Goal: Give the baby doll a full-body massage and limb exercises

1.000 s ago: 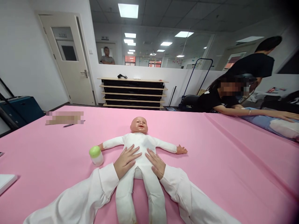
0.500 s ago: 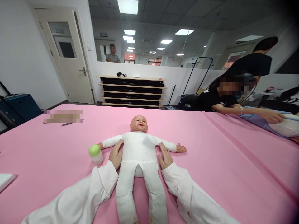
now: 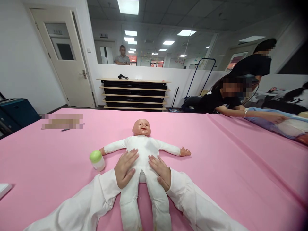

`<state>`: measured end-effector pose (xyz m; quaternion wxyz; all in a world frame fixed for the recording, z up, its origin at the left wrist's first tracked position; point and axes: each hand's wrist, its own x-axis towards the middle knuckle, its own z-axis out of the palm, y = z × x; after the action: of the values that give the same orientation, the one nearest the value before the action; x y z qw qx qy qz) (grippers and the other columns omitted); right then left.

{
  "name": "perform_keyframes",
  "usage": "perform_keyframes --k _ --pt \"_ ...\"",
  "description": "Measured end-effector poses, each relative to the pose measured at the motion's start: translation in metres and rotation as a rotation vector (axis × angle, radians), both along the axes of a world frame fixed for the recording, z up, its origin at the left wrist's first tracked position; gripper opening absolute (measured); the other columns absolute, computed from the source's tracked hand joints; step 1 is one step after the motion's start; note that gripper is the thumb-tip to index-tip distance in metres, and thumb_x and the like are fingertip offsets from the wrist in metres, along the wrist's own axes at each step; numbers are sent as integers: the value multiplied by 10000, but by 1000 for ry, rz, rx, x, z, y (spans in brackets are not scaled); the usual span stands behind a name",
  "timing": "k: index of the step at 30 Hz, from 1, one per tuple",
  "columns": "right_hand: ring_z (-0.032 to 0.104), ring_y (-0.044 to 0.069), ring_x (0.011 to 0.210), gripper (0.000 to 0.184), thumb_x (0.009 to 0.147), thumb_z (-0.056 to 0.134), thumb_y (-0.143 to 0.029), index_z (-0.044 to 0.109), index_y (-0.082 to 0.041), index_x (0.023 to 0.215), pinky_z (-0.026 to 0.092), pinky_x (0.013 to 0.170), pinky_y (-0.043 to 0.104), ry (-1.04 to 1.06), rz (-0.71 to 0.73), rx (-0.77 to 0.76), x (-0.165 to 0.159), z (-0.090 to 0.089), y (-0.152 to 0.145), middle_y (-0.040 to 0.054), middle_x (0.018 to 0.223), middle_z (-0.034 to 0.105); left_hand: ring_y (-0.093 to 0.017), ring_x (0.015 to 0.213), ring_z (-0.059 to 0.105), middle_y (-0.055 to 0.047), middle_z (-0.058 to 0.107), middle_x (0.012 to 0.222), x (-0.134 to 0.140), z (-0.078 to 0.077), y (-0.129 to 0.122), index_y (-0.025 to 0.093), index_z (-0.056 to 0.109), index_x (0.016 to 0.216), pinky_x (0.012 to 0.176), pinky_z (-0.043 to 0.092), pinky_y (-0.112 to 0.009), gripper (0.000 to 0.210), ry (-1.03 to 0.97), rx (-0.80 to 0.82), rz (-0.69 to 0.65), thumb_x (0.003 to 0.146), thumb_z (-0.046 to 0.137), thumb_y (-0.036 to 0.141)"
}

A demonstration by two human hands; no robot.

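Pictured laying both hands, open and palm down, on a bald, smiling baby doll with a white cloth body and peach-coloured plastic head, face up on a worktop covered in pink cloth. Resting the left hand, fingers extended and thumb held apart, along the side of the lower torso at frame left. Resting the right hand on the opposite side, fingertips angled inward, thumb near the top of the leg. Leaving a strip of white belly bare between the two. Wearing loose white sleeves to the wrists.

Seen with the doll's arms stretched wide and legs toward the camera. Visible just beside the doll's arm at frame left: a small, rounded, translucent jar with a lime-green lid. Farther left, near the edge: part of a flat white object. Beyond, toward the far left corner: a tan item blurred by pixelation, beside a slim dark object.

Shown at right: a person in a black top, reaching an arm over a blue-and-white bundle.
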<state>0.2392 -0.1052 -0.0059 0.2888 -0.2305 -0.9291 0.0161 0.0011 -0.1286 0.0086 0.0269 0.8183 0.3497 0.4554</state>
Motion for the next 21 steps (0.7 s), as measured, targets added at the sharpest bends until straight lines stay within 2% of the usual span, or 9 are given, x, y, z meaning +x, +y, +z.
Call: perform_keyframes --k 4,7,11,15,21 --pt "207 190 1343 637 883 28 -521 274 -198 1374 172 1082 457 -65 29 -139 0 0 3 74 1422 309 -223 1326 250 -31 354 1404 -3 4 3 279 390 1319 1088 130 -461 476 248 -186 -171 906 211 435" --pt "205 193 1344 672 871 7 -542 282 -188 1373 171 1080 465 -83 29 -164 1 -2 6 80 1420 310 -229 1338 217 -15 358 1402 -4 4 7 304 410 1304 1083 81 -504 488 285 -292 -195 903 188 473" --pt "171 200 1352 684 867 -6 -550 291 -199 1373 178 1077 474 -132 4 -218 3 -1 10 76 1431 285 -236 1348 178 -8 364 1396 -6 2 13 314 431 1287 1069 29 -554 474 239 -388 -161 908 189 464" --pt "165 204 1352 613 895 27 -493 303 -220 1369 217 1064 487 -107 -98 -244 5 -3 15 64 1437 268 -236 1351 166 -13 315 1420 -7 -3 19 299 442 1281 1075 75 -549 430 132 -470 -83 905 277 426" --pt "269 214 1318 544 916 101 -437 313 -220 1367 317 1035 466 23 -294 -258 6 -26 29 63 1419 305 -210 1338 220 -16 341 1409 -6 -9 28 259 509 1228 1091 175 -486 391 -120 -542 24 873 392 374"
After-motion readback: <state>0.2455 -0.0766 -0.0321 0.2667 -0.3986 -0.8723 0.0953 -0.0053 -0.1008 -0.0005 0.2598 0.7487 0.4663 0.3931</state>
